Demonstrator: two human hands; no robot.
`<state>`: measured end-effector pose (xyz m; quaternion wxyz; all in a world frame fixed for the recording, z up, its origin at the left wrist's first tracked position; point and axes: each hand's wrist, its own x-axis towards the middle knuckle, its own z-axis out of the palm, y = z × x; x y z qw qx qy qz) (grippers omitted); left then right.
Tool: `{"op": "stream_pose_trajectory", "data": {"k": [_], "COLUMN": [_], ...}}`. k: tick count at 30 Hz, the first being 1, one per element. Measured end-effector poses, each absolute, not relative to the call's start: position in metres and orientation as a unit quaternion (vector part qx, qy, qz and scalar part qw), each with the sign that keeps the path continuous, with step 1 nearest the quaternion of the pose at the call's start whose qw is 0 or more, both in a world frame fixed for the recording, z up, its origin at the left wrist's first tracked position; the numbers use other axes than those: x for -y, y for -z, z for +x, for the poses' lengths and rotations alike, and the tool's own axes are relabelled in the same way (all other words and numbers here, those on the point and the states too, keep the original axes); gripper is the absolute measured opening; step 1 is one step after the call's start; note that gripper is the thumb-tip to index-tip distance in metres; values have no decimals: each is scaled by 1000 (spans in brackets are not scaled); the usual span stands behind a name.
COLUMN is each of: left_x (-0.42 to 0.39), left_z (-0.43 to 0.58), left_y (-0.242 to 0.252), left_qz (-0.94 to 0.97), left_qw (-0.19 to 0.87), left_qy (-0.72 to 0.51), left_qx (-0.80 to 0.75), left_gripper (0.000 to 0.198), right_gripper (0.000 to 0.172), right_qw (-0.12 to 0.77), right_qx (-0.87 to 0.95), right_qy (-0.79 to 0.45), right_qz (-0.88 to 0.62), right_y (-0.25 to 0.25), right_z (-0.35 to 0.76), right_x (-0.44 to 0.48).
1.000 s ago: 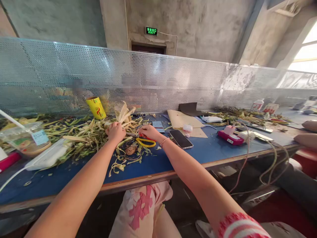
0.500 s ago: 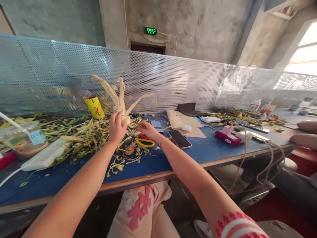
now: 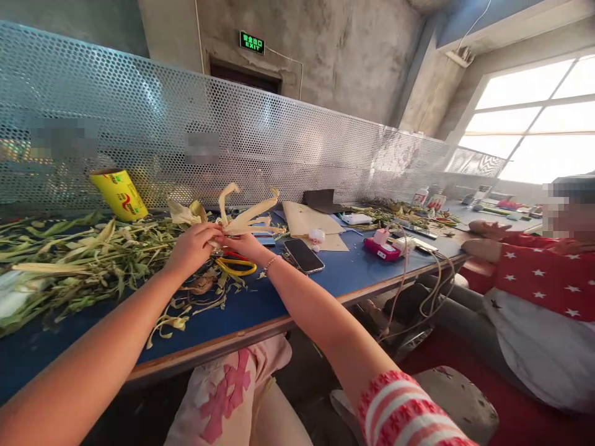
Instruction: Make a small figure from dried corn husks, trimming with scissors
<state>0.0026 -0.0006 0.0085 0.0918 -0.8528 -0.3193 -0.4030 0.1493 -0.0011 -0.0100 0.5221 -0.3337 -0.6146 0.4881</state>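
Here, a pale dried husk is pinched at its base between the left hand and right hand, just above the blue table. Its strips appear to be getting separated, which likely calls for a gentle pull. Yellow-handled scissors lie underneath, partly hidden; the fingertips are hard to make out.

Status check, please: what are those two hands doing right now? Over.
Hands: left hand and right hand both shut on pale husk strips, above the blue table. Yellow scissors lie right beneath. Nothing blocking.
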Motion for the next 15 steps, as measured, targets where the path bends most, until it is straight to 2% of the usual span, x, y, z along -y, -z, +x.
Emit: {"op": "stream_pose_trajectory", "data": {"k": [2, 5, 7, 9, 12, 15], "left_x": [2, 3, 2, 1, -4, -15], "left_z": [2, 2, 2, 1, -3, -15], "left_y": [-9, -10, -9, -7, -5, -4], "left_qz": [-820, -774, -781, -816, -818, -761], "left_qw": [82, 91, 73, 7, -31, -6], "left_qy": [438, 477, 459, 388, 313, 363], "left_qx": [359, 407, 417, 429, 481, 538], "left_gripper": [28, 42, 48, 53, 47, 39], "right_gripper": [22, 20, 17, 15, 16, 21], "right_qw": [534, 547, 537, 528, 524, 517], "right_qx": [581, 554, 559, 566, 574, 574], "right_qy": [-515, -531, -537, -533, -543, -557], "right_qz": [-335, -333, -335, -342, -318, -305], "right_y": [11, 11, 13, 14, 15, 15], "right_z": [149, 150, 149, 147, 143, 142], "right_x": [-1, -3, -3, -3, -1, 2]}}
